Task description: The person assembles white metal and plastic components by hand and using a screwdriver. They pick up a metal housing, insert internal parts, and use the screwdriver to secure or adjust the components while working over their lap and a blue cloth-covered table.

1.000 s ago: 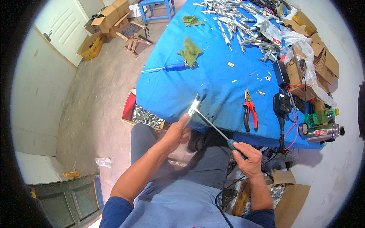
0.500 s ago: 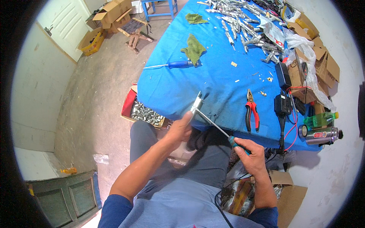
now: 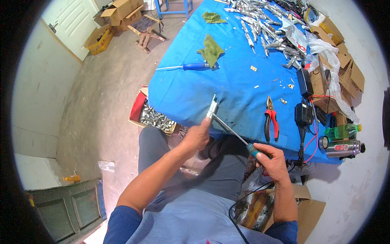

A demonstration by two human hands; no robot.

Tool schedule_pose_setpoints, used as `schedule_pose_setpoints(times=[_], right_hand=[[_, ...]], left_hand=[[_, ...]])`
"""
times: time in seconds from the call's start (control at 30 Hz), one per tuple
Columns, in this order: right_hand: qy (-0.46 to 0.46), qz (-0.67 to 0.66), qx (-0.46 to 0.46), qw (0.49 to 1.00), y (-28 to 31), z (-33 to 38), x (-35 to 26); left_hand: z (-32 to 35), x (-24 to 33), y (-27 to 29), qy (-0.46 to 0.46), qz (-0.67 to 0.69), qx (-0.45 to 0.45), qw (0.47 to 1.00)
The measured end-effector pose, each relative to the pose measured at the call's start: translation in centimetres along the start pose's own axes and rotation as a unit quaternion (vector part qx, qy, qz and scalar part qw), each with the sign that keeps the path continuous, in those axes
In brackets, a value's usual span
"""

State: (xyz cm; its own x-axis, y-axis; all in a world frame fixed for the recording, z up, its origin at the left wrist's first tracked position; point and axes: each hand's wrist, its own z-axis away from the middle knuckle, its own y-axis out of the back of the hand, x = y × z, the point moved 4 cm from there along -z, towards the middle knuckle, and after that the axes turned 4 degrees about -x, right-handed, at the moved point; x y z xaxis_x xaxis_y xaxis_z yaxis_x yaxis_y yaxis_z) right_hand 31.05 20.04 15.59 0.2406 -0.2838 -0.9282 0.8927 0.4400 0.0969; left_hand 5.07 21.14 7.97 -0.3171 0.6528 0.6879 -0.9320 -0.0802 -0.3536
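At the near edge of the blue-covered table (image 3: 185, 103), my left hand (image 3: 198, 136) is closed around the lower end of a slim silver metal part (image 3: 211, 108), which points up and away from me. My right hand (image 3: 273, 160) grips the teal handle of a screwdriver (image 3: 235, 133). Its long shaft slants up to the left, and the tip meets the metal part just above my left fingers. What exactly the tip touches is too small to make out. Right of the screwdriver lie red-and-black pliers (image 3: 270, 119).
A blue-handled screwdriver (image 3: 193, 66) lies beside a green cloth (image 3: 211, 52). Many similar metal parts (image 3: 264, 30) are heaped at the far side. Black power adapters (image 3: 303, 113), a green bottle (image 3: 343, 132) and a steel flask (image 3: 344, 148) line the right edge. A red box (image 3: 140, 106) of small metal pieces stands below left.
Both hands have shifted very slightly to the right, the metal part and screwdriver staying in contact. The whole view has also moved a little.
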Motion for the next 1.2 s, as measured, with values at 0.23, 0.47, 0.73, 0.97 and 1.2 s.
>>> schedule_pose_setpoints(times=[0.23,0.47,0.73,0.97,1.2], right_hand=[[-0.07,-0.144,0.007,0.987,-0.4,-1.1,1.8],[0.194,0.262,0.101,0.94,-4.2,0.4,-0.6],[0.026,0.005,0.046,0.999,-1.7,-1.0,0.8],[0.036,0.07,0.055,0.995,-2.4,1.9,0.3],[0.032,0.044,0.056,0.997,-2.8,2.3,0.0]], left_hand=[[-0.2,0.6,-0.1,-0.021,-0.013,-0.007,1.0],[0.0,1.0,-0.1,-0.005,0.006,-0.02,1.0],[0.0,0.7,0.5,-0.001,0.017,-0.032,0.999],[1.1,-1.1,1.0,0.032,0.064,-0.091,0.993],[0.8,-0.5,1.4,0.026,0.07,-0.085,0.994]])
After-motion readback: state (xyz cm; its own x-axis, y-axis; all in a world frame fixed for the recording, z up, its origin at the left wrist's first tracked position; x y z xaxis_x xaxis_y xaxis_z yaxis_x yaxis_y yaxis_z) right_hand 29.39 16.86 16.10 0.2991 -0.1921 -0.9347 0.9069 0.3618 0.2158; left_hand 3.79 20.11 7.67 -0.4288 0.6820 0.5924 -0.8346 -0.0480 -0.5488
